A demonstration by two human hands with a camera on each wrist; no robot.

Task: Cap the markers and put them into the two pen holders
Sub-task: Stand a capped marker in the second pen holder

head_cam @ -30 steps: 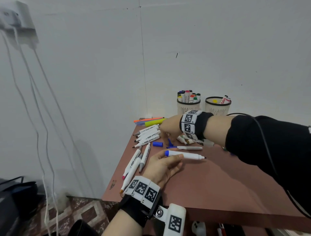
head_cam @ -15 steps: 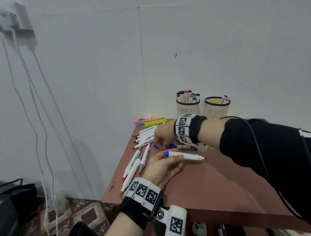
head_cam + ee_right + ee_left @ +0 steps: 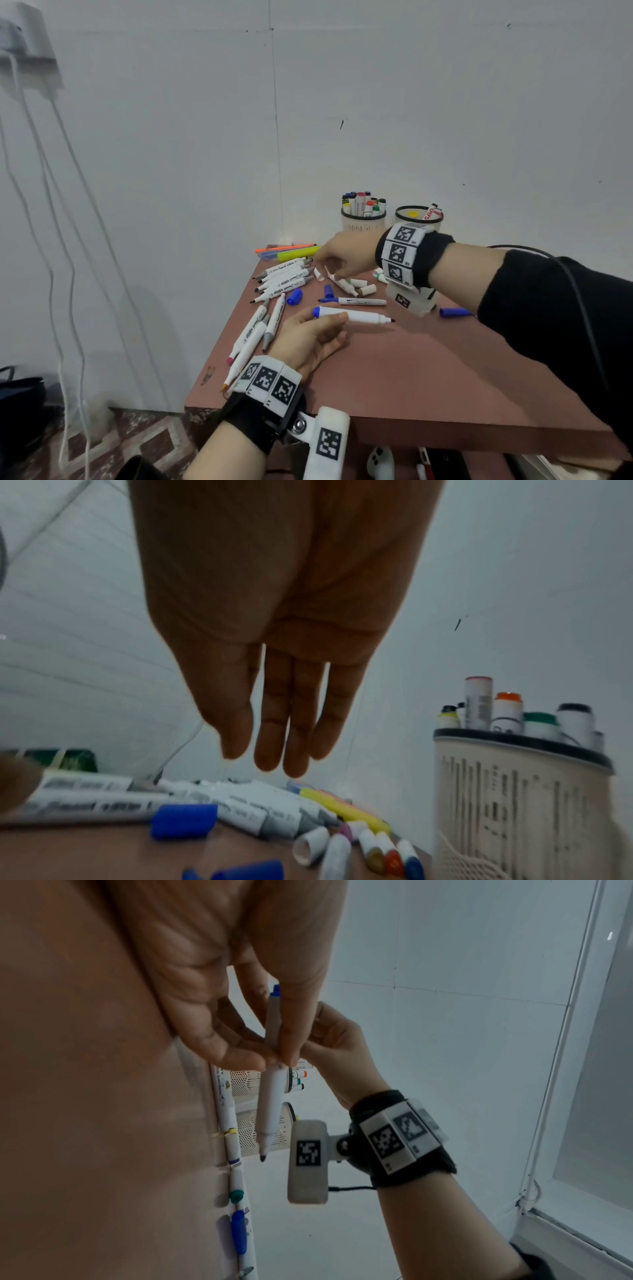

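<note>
My left hand [image 3: 327,322] pinches a white marker [image 3: 363,316] with a blue rear end; its black tip is bare and points right. In the left wrist view the same marker [image 3: 272,1104] hangs from my fingertips [image 3: 240,1056]. My right hand [image 3: 330,269] hovers over loose white caps [image 3: 358,287] near the far edge, fingers straight [image 3: 270,739], holding nothing. A blue cap [image 3: 294,296] lies left of the held marker; a second blue cap [image 3: 329,291] and a third [image 3: 454,311] lie nearby. Two pen holders stand at the back: the left one [image 3: 363,224] full, the right one [image 3: 418,216] nearly empty.
A row of white uncapped markers [image 3: 284,277] and a yellow highlighter [image 3: 298,253] lie at the far left of the brown table [image 3: 411,377]. A thin blue-tipped marker [image 3: 359,301] lies ahead of my left hand. The table's left edge is close; cables hang on the wall.
My right hand dipped toward the thin blue marker half a second ago and has since lifted back over the white caps, empty. The left hand keeps its marker still.
</note>
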